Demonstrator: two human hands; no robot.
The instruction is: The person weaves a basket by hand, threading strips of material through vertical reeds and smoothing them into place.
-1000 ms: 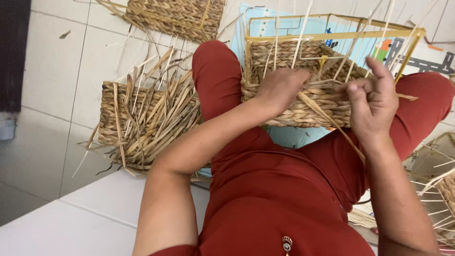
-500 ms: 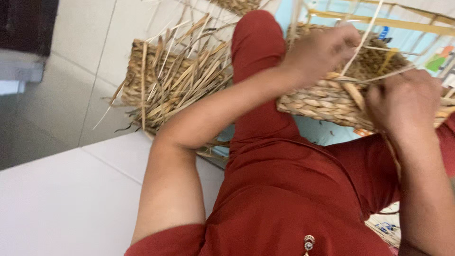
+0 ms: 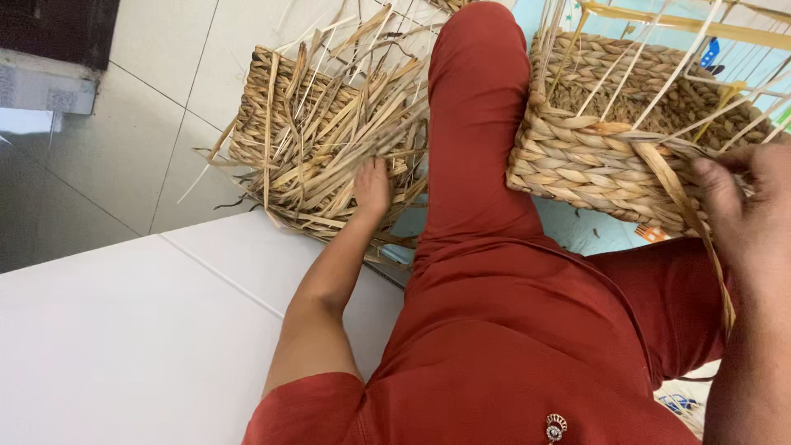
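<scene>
Straw pile [image 3: 329, 140]: loose dried strips heaped on a woven tray on the tiled floor [image 3: 124, 156], at ten o'clock from the red-trousered knee.
Left hand [image 3: 372, 188]: reaching into the pile, fingers buried among strips; grip unclear.
Right hand [image 3: 741, 206]: pinched on a flat strip [image 3: 671, 185] at the basket's near edge.
Half-woven basket [image 3: 593, 156]: at two o'clock, against the thigh.

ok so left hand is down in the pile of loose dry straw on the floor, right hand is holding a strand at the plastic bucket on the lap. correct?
Not quite. The left hand is in the loose dry straw on the floor, and the right hand does hold a flat strand, but at a woven basket of braided straw, not a plastic bucket. The head view shows it.
</scene>
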